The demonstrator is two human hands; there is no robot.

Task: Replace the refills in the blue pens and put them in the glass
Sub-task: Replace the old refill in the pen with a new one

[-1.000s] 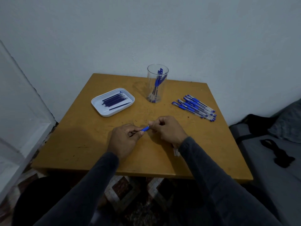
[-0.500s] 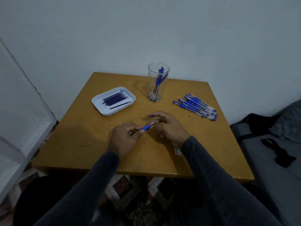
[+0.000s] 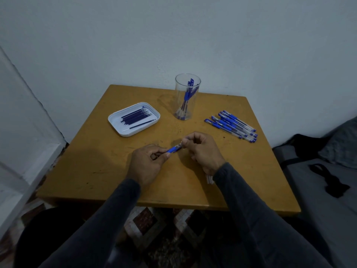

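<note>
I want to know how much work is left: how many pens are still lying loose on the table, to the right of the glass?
About 7, in one fanned pile of pens right of the glass; they overlap, so one may be hidden.

No legible text, labels or numbers anywhere; any print on the pens (image 3: 231,125) is too small to read.

Pen (image 3: 174,149) ends hidden inside both hands (image 3: 146,163).
</note>
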